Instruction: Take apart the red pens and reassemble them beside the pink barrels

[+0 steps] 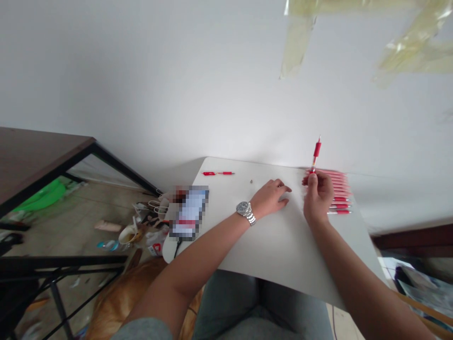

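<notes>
My right hand [317,193] grips a red ballpoint pen [316,150] near its lower end, tip pointing up. Beneath and beside that hand lies a row of several red pens [341,188], side by side at the table's right end and partly covered by it. My left hand [272,197], with a metal watch [244,208] on the wrist, hovers over or rests on the middle of the white table [276,250]; its fingers are apart and nothing shows in them. A small metallic piece [251,181] lies to its upper left.
Red pen parts [218,173] lie near the table's back left corner. A pixelated phone [191,215] with a cable stands or lies at the left edge. The wall rises behind. A dark-framed table [46,165] stands left; a tan furry animal [120,297] is below.
</notes>
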A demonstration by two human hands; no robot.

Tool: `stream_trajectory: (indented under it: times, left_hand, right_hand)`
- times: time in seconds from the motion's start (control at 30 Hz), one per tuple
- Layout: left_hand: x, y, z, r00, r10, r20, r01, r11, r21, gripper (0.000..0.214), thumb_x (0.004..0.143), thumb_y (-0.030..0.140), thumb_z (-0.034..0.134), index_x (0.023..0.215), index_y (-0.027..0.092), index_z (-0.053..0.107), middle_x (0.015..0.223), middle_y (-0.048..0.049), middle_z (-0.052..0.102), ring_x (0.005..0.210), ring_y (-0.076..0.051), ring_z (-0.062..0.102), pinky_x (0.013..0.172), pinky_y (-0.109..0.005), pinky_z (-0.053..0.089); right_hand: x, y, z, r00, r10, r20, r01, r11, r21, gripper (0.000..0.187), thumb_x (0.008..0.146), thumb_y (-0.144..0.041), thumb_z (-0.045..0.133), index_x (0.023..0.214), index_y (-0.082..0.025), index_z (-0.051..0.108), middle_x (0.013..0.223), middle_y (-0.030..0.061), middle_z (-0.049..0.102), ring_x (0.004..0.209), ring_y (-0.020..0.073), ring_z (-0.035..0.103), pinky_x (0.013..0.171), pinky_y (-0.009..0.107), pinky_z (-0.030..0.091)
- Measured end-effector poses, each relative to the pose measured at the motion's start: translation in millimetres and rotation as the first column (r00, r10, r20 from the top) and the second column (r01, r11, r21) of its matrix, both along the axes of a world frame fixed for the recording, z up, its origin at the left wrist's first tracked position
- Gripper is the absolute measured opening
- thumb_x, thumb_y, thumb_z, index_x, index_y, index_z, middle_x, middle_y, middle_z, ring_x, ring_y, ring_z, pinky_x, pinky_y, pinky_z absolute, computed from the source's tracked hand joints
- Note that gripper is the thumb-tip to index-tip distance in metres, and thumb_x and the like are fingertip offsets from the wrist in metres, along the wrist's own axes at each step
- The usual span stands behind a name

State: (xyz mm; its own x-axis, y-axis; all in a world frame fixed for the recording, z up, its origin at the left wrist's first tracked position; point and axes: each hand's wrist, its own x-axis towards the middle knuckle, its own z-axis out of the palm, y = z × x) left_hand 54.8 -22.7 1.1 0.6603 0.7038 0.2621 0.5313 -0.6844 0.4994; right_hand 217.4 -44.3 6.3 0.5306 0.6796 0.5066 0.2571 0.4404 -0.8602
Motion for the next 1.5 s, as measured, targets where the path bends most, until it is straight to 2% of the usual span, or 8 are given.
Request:
stream_trajectory:
  times: [0.3, 0.47, 0.73, 0.97, 1.13, 1.27, 1.4, 1.5]
  left_hand:
    - [28, 7, -1.4, 0.999, 0.006, -0.049, -0.004, 0.999, 0.044, 0.035, 0.096, 0.032, 0.064, 0.129, 0.022, 0.069, 0.122, -0.0093, 0.064, 0.111, -0.025, 0.060, 0.106, -0.039, 0.049]
    - [46, 7, 0.4, 0.997, -0.037, -0.073, 0.041, 0.998, 0.055, 0.030, 0.095, 0.035, 0.067, 0.123, 0.025, 0.071, 0.124, -0.0077, 0.063, 0.110, -0.024, 0.060, 0.104, -0.038, 0.049]
    - [60, 11, 2.3, 0.997, 0.032, -0.077, -0.033, 0.999, -0.018, 0.022, 0.091, 0.036, 0.072, 0.110, 0.025, 0.074, 0.119, -0.0071, 0.065, 0.108, -0.024, 0.061, 0.100, -0.037, 0.050]
    - [62, 13, 1.8, 0.998, 0.065, -0.027, -0.066, 0.996, -0.051, 0.015, 0.088, 0.027, 0.072, 0.102, 0.022, 0.075, 0.113, -0.0082, 0.065, 0.102, -0.024, 0.062, 0.099, -0.038, 0.052]
    - [67, 12, 4.8, 0.993, 0.089, -0.077, -0.089, 0.996, 0.006, 0.008, 0.089, 0.023, 0.068, 0.093, 0.019, 0.073, 0.109, -0.0101, 0.064, 0.099, -0.024, 0.063, 0.093, -0.039, 0.055]
    - [66, 11, 7.1, 0.986, 0.089, -0.138, -0.080, 0.995, 0.067, 0.010, 0.092, 0.020, 0.062, 0.093, 0.014, 0.071, 0.108, -0.0143, 0.064, 0.099, -0.026, 0.064, 0.091, -0.039, 0.055]
    - [49, 14, 7.5, 0.985, 0.116, -0.131, -0.111, 0.993, 0.043, 0.015, 0.097, 0.016, 0.053, 0.097, 0.013, 0.068, 0.109, -0.0158, 0.065, 0.102, -0.025, 0.065, 0.095, -0.039, 0.054]
    - [26, 20, 7.4, 0.980, 0.193, 0.055, -0.187, 0.978, -0.094, 0.012, 0.098, 0.016, 0.053, 0.099, 0.015, 0.064, 0.102, -0.0121, 0.069, 0.099, -0.024, 0.066, 0.093, -0.038, 0.054]
  right_hand:
    - [16, 5, 8.3, 0.984, -0.178, -0.010, 0.178, 0.984, 0.016, 0.031, 0.100, -0.049, 0.059, 0.092, -0.019, 0.062, 0.077, 0.0001, 0.061, 0.068, 0.0141, 0.057, 0.070, 0.030, 0.049]
    - [18, 6, 10.7, 0.982, -0.188, 0.000, 0.188, 0.982, 0.027, 0.029, 0.101, -0.047, 0.058, 0.095, -0.019, 0.063, 0.076, -0.0004, 0.060, 0.068, 0.0142, 0.057, 0.068, 0.030, 0.050]
    - [18, 7, 6.6, 0.983, -0.185, 0.011, 0.184, 0.982, 0.033, 0.027, 0.101, -0.044, 0.059, 0.095, -0.018, 0.063, 0.077, -0.0001, 0.061, 0.068, 0.0140, 0.058, 0.069, 0.031, 0.049]
    - [17, 7, 7.4, 0.989, -0.148, 0.005, 0.148, 0.989, 0.015, 0.030, 0.100, -0.049, 0.059, 0.096, -0.019, 0.063, 0.078, 0.0006, 0.061, 0.070, 0.0154, 0.058, 0.071, 0.032, 0.050]
    - [16, 6, 8.7, 0.988, -0.150, 0.026, 0.150, 0.989, 0.000, 0.031, 0.099, -0.051, 0.058, 0.096, -0.020, 0.062, 0.079, 0.0019, 0.062, 0.071, 0.0164, 0.060, 0.070, 0.033, 0.051]
    - [16, 6, 7.0, 0.990, -0.135, 0.033, 0.135, 0.991, -0.009, 0.030, 0.098, -0.050, 0.060, 0.094, -0.020, 0.061, 0.080, 0.0020, 0.063, 0.070, 0.0158, 0.059, 0.070, 0.033, 0.051]
    - [13, 4, 3.0, 0.994, -0.096, 0.052, 0.097, 0.995, -0.023, 0.030, 0.099, -0.050, 0.060, 0.095, -0.020, 0.061, 0.080, 0.0007, 0.063, 0.071, 0.0156, 0.060, 0.071, 0.032, 0.051]
    - [8, 2, -3.0, 0.998, 0.023, 0.060, -0.019, 0.998, -0.060, 0.031, 0.099, -0.050, 0.061, 0.099, -0.020, 0.063, 0.081, 0.0007, 0.065, 0.072, 0.0158, 0.062, 0.071, 0.032, 0.052]
